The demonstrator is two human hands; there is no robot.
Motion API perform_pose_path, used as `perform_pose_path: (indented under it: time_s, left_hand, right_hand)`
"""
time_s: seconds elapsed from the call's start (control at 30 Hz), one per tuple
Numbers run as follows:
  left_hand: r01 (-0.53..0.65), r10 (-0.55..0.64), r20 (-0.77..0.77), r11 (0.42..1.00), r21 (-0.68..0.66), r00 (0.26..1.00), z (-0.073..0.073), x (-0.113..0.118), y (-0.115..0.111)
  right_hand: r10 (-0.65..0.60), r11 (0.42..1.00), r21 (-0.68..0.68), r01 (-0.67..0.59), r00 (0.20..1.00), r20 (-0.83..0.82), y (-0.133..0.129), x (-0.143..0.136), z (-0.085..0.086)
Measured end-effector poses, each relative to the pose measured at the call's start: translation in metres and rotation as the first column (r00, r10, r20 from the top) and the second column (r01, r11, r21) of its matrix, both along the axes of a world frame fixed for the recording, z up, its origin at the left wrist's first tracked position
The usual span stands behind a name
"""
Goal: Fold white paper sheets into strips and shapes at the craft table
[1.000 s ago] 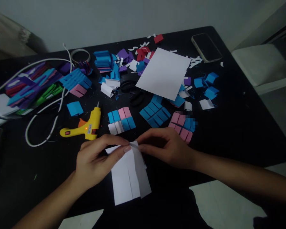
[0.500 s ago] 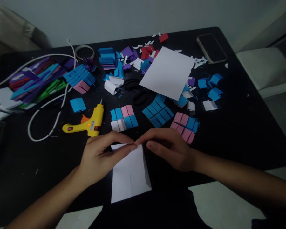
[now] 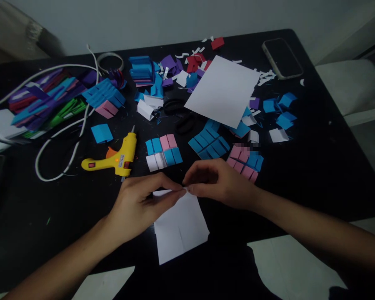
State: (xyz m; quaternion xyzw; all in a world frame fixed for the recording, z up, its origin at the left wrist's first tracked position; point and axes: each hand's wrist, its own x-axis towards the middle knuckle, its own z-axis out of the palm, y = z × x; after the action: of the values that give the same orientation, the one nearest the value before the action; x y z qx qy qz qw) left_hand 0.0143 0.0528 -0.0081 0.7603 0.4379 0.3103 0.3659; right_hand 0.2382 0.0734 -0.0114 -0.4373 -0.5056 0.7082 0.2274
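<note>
Between my hands, near the table's front edge, is a white sheet of paper (image 3: 181,229) with a short slit or crease line in its lower half. My left hand (image 3: 146,200) pinches its top edge between thumb and forefinger. My right hand (image 3: 220,183) meets it at the same edge, its thumb and fingertips closed at the paper's top right corner. Just beyond my hands lie a blue, pink and white folded paper piece (image 3: 163,152), a blue one (image 3: 208,143) and a pink and blue one (image 3: 245,162).
A yellow glue gun (image 3: 112,162) with a lit light lies left, near a looped white cable (image 3: 78,150). Black scissors (image 3: 175,106) lie partly beside a larger white sheet (image 3: 223,89). A phone (image 3: 283,58) sits at the back right. Coloured strips (image 3: 46,100) are heaped left.
The white paper has turned slightly and shifted right with my left hand. My right thumb has come in to the paper's top edge, where it was apart before.
</note>
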Motion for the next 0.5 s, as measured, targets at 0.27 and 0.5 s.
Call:
perform_pose_path:
  time_s: [0.27,0.5]
  left_hand:
    - [-0.026,0.026,0.002,0.998,-0.054,1.0,-0.0016,-0.0012,-0.0007]
    - [-0.106,0.115,0.067,0.985,-0.133,0.991,0.0,-0.0008,0.0014]
  right_hand:
    - [-0.025,0.984,-0.177,0.01,0.996,-0.084,0.0064,0.0028,-0.0038]
    - [-0.059,0.995,-0.088,0.045,0.984,-0.167,0.0035,0.0025,-0.0029]
